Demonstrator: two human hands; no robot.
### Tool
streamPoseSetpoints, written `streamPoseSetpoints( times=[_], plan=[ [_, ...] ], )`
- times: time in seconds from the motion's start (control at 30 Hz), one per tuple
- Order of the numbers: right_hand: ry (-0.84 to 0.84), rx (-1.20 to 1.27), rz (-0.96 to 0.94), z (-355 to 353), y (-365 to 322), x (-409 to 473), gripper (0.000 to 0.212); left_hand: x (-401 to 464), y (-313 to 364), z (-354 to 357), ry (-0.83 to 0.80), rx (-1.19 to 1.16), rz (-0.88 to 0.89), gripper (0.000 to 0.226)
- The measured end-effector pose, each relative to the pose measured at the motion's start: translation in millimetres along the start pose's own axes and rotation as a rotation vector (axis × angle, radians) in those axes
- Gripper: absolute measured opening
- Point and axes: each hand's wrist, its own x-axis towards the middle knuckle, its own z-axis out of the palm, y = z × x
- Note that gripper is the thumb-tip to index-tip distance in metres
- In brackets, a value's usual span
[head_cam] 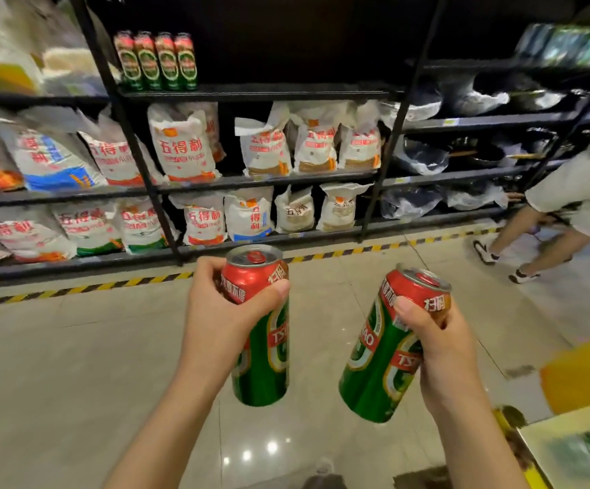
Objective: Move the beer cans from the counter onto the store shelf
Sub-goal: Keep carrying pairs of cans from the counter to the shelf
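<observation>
Both grips loaded: left hand (pixel 215 312) wraps its fingers and thumb round the upper body of a green-and-red Tsingtao beer can (pixel 261 326), held upright; right hand (pixel 441 351) grasps a second Tsingtao can (pixel 388 347) the same way, that one tilted with its top leaning right. I see both cans in the air over the tiled floor (pixel 74 365), near each other but not touching, pull tabs up. Ahead is the black metal store shelf (pixel 261 90); four matching cans (pixel 155 61) stand in a row at the left end of its upper tier, touching side by side, rest of that tier dark. Two tiers below carry white flour bags (pixel 184 146) with red lettering. Yellow-black hazard tape (pixel 74 289) runs along the floor at the shelf base. Right-hand bay holds wrapped pans (pixel 424 157). Another person's legs and sneakers (pixel 484 252) at right edge. A yellow-edged counter corner (pixel 533 450) shows bottom right, blurred.
</observation>
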Motion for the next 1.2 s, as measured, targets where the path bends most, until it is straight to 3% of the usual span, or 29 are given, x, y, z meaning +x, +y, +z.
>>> streamPoseSetpoints(
  times=[0.37, 0.8, 0.93, 1.0, 1.13, 1.2],
  plan=[
    [-0.206, -0.022, -0.007, 69, -9, 186, 0.069, 148, 23, 33, 0.191, 0.020, 0.034, 0.071],
    [-0.324, -0.076, 0.021, 161, -7, 350, 0.080, 307, 17, 11, 0.433, -0.001, -0.001, 0.059],
    [-0.350, -0.091, 0.029, 211, -1, 401, 0.064, 370, 1, -7, 0.457, -0.007, -0.013, 0.064],
    [-0.360, -0.114, 0.023, 240, 2, 428, 0.067, 409, -6, -16, 0.460, -0.011, -0.006, 0.069],
    [-0.341, -0.107, 0.004, 291, -3, 484, 0.055, 491, -7, -30, 0.419, -0.002, 0.014, 0.051],
    [-0.316, -0.099, -0.017, 312, -5, 509, 0.064, 531, -3, -35, 0.386, 0.031, 0.038, 0.047]
  ],
)
